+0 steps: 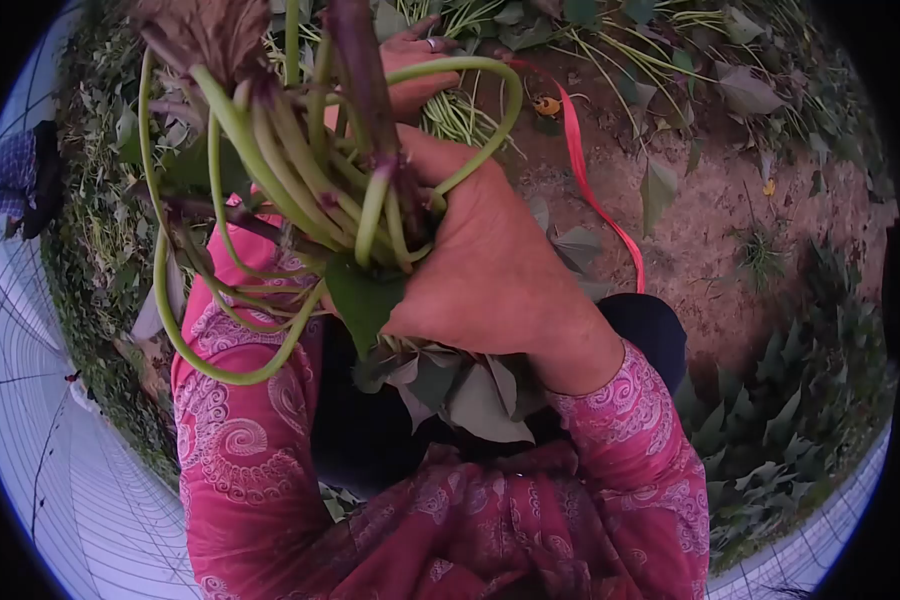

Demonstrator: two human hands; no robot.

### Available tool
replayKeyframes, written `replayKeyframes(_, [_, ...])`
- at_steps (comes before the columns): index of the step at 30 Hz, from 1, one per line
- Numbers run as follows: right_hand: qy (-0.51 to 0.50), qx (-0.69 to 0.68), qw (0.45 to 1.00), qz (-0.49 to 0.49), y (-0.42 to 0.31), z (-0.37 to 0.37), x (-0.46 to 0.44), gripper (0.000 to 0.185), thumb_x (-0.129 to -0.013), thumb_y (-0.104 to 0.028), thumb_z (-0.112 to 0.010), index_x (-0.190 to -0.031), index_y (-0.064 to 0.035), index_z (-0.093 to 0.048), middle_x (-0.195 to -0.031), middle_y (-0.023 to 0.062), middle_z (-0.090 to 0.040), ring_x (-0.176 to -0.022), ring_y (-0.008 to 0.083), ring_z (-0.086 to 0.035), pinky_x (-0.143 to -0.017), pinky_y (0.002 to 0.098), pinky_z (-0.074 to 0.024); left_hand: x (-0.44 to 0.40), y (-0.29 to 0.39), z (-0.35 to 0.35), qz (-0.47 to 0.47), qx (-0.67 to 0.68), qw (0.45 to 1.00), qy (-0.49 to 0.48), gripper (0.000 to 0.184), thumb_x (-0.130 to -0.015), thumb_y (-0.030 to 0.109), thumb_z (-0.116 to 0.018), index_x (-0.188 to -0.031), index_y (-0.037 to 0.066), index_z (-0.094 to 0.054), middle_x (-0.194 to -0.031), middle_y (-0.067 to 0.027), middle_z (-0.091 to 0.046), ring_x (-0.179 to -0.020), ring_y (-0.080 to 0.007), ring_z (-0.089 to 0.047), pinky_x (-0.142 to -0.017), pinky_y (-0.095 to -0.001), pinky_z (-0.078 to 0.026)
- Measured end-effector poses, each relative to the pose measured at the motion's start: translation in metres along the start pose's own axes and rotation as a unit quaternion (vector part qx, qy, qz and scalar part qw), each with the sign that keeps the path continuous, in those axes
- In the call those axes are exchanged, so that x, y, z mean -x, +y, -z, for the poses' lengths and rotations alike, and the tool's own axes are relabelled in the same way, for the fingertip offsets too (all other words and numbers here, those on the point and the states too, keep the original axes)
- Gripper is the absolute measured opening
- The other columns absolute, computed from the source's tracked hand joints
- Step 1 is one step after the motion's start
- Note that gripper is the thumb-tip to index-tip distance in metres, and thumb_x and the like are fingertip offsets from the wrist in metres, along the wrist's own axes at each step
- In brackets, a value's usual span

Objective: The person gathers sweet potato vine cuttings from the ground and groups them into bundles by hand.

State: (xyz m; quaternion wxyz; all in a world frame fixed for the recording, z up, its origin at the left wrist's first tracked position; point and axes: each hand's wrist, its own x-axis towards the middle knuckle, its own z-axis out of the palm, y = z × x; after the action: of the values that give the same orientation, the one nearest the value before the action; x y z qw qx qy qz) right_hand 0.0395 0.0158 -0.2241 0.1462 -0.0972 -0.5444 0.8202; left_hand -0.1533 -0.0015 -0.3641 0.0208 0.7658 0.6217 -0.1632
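Soil [705, 250] below; right fingers [448, 160] clench bundle [345, 225], stalks [295, 165] forward, leaves [475, 400] lapward; left fingers [432, 46] unclear.

Standing here watching, I can't make out any readable text, label, brand name, number or sign on anything in view.

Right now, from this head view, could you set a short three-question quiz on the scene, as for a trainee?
1. Multiple choice: what grips the bunch of stems?
A) The left hand
B) The right hand
C) Neither hand

2. True or false: the red ribbon stretches across the bare soil.

3. Fill in the blank: the visible ring is on the ____ hand.

Key: 1. B, the right hand. 2. True. 3. Left; that left hand is beyond the bunch, by thinner stems.
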Motion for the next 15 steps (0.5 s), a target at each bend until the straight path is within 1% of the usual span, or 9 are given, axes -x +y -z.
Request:
replayKeyframes(1, [-0.027,-0.069,0.995,-0.069,-0.012,0.004,-0.001,0.042,-0.053,-0.007,-0.073,-0.088,0.0021,-0.051,-0.079,0.0109,-0.061,-0.074,0.0169,-0.059,-0.068,0.0309,-0.0468,0.002,0.003,0.044,0.044,-0.023,0.996,-0.075,0.022,-0.070,0.011,-0.053,-0.091,0.016,-0.057,-0.098,0.0021,-0.056,-0.115,-0.0167,-0.044,-0.109,-0.0432,-0.017])
replayKeyframes(2, [-0.035,-0.070,0.995,-0.061,-0.016,0.006,0.000,0.042,-0.053,-0.007,-0.073,-0.088,0.0021,-0.051,-0.079,0.0109,-0.061,-0.074,0.0169,-0.059,-0.068,0.0309,-0.0468,0.009,0.007,0.096,0.065,-0.032,0.992,-0.099,0.022,-0.071,0.014,-0.053,-0.092,0.016,-0.055,-0.097,0.0006,-0.056,-0.113,-0.0156,-0.045,-0.108,-0.0427,-0.017])
replayKeyframes(3, [-0.015,-0.078,0.995,-0.057,-0.020,0.008,-0.002,0.042,-0.055,-0.005,-0.073,-0.091,0.0019,-0.052,-0.081,0.0084,-0.061,-0.076,0.0135,-0.058,-0.069,0.0291,-0.0467,0.019,-0.018,0.085,0.073,-0.043,0.992,-0.099,0.022,-0.071,0.014,-0.053,-0.092,0.016,-0.055,-0.097,0.0006,-0.056,-0.113,-0.0156,-0.045,-0.108,-0.0427,-0.017])
replayKeyframes(4, [0.003,-0.086,0.995,-0.052,-0.024,0.011,-0.003,0.042,-0.056,-0.002,-0.072,-0.094,0.0017,-0.053,-0.082,0.0060,-0.061,-0.078,0.0101,-0.056,-0.070,0.0272,-0.0467,0.034,-0.058,0.070,-0.007,0.004,0.994,0.107,0.029,-0.071,0.017,-0.056,-0.100,0.012,-0.055,-0.100,-0.0026,-0.057,-0.107,-0.0165,-0.049,-0.098,-0.0390,-0.029])
replayKeyframes(5, [0.027,-0.078,0.997,0.002,-0.020,0.015,-0.004,0.044,-0.058,-0.001,-0.071,-0.098,0.0014,-0.054,-0.086,0.0044,-0.061,-0.079,0.0095,-0.056,-0.072,0.0253,-0.0469,0.047,-0.091,0.055,-0.090,0.047,0.947,0.305,0.037,-0.072,0.020,-0.058,-0.108,0.009,-0.056,-0.103,-0.0059,-0.058,-0.101,-0.0174,-0.054,-0.088,-0.0353,-0.041])
replayKeyframes(6, [0.012,-0.078,0.997,0.016,-0.025,0.017,-0.004,0.044,-0.058,-0.001,-0.071,-0.098,0.0014,-0.054,-0.086,0.0044,-0.061,-0.079,0.0095,-0.056,-0.072,0.0253,-0.0469,0.055,-0.096,0.077,-0.083,0.028,0.948,0.305,0.037,-0.072,0.020,-0.058,-0.108,0.009,-0.056,-0.103,-0.0059,-0.058,-0.101,-0.0174,-0.054,-0.088,-0.0353,-0.041])
replayKeyframes(10, [0.101,-0.082,0.990,-0.049,-0.045,0.027,-0.005,0.036,-0.065,0.002,-0.067,-0.100,0.0007,-0.055,-0.089,0.0033,-0.061,-0.078,0.0101,-0.057,-0.072,0.0246,-0.0473,0.085,-0.109,0.150,-0.016,0.136,0.960,0.245,0.035,-0.073,0.021,-0.060,-0.105,0.007,-0.057,-0.100,-0.0061,-0.060,-0.097,-0.0158,-0.055,-0.085,-0.0328,-0.042])
replayKeyframes(12, [0.111,-0.055,0.991,-0.051,-0.048,0.031,-0.008,0.031,-0.067,0.003,-0.064,-0.096,0.0011,-0.056,-0.086,0.0023,-0.060,-0.074,0.0101,-0.057,-0.068,0.0234,-0.0466,0.085,-0.091,0.168,0.016,0.214,0.952,0.218,0.033,-0.074,0.021,-0.060,-0.104,0.007,-0.058,-0.099,-0.0063,-0.061,-0.094,-0.0150,-0.055,-0.084,-0.0316,-0.043])
replayKeyframes(15, [0.195,-0.068,0.979,0.006,-0.048,0.034,-0.009,0.022,-0.067,-0.001,-0.062,-0.088,0.0020,-0.056,-0.079,0.0015,-0.058,-0.066,0.0107,-0.054,-0.063,0.0237,-0.0431,0.073,-0.048,0.204,0.068,0.326,0.927,0.175,0.032,-0.075,0.022,-0.061,-0.102,0.006,-0.059,-0.096,-0.0065,-0.062,-0.091,-0.0138,-0.056,-0.081,-0.0297,-0.043])
